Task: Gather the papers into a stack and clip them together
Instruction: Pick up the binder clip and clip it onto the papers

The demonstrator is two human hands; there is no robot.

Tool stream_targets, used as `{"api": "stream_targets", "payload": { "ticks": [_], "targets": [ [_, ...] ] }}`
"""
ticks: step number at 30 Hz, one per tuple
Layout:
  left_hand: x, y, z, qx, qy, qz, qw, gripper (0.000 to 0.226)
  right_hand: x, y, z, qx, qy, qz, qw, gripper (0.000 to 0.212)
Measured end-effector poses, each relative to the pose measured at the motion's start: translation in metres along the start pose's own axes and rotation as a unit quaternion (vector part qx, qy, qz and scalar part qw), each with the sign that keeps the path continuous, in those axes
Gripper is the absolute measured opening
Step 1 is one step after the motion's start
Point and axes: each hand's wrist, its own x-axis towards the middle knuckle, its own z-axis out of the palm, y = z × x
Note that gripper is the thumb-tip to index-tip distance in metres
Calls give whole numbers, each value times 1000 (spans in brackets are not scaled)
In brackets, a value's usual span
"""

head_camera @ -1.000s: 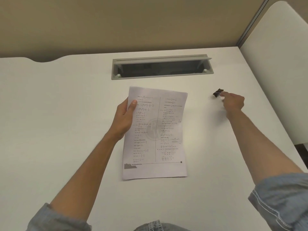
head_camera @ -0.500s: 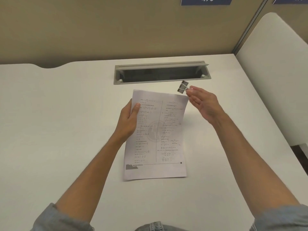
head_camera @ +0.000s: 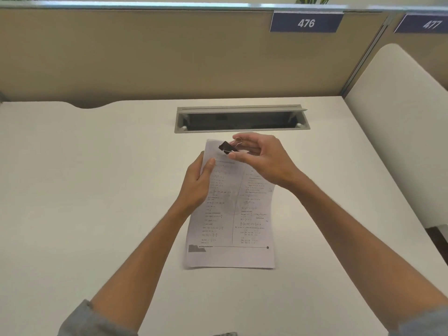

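Stack of printed papers (head_camera: 230, 214): white sheets with two columns of small maths text, lying lengthwise on the white desk (head_camera: 97, 190), near edge flat on the surface, far end raised slightly where it is held. Black binder clip (head_camera: 226, 147): silver wire handles, positioned at the top left corner of the stack, black body pointing towards the paper edge; whether it already bites the sheets cannot be told. Right hand (head_camera: 264, 161): thumb and fingers pinching the clip's wire handles, the hand covering the stack's upper right area. Left hand (head_camera: 197, 183): gripping the left edge of the stack, thumb on top of the page, fingers under it, partly hiding the left text column. Both forearms bare, grey sleeves (head_camera: 94, 321) pushed up near the bottom of the view. Beyond the stack, just past the clip: a grey rectangular cable tray opening (head_camera: 242, 117) set into the desk, its lid tilted open. Behind the desk: a tan partition wall (head_camera: 169, 57) bearing a blue number plate reading 476 (head_camera: 306, 22) and a second reading 477 (head_camera: 424, 24) at the right edge. Right of the desk: a white rounded side panel (head_camera: 400, 129). Green plant leaves (head_camera: 312, 0) show above the partition.
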Motion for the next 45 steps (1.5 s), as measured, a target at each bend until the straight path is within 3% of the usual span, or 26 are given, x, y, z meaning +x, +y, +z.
{"api": "stream_targets", "payload": {
  "ticks": [8,14,30,36,40,42,45],
  "targets": [
    [-6,2,0,-33,-21,5,999,25,0,-13,-17,-175,8,-133,975,23],
    [-9,6,-1,-27,-24,15,999,21,2,-32,-38,-276,-38,-195,940,20],
    [-16,28,2,-26,-65,67,995,27,10,-70,-63,-298,-171,-183,921,24],
    [-18,29,4,-27,-68,66,995,32,8,-72,-67,-312,-185,-146,920,42],
    [-18,33,2,-29,-59,66,996,28,5,-65,-67,-307,-186,-111,927,99],
    [-19,39,-1,-44,-56,67,995,28,4,-54,-69,-296,-148,-81,940,112],
    [-20,45,-10,-84,-43,70,993,27,-1,-24,-74,-227,-39,-42,972,111]
  ]
}}
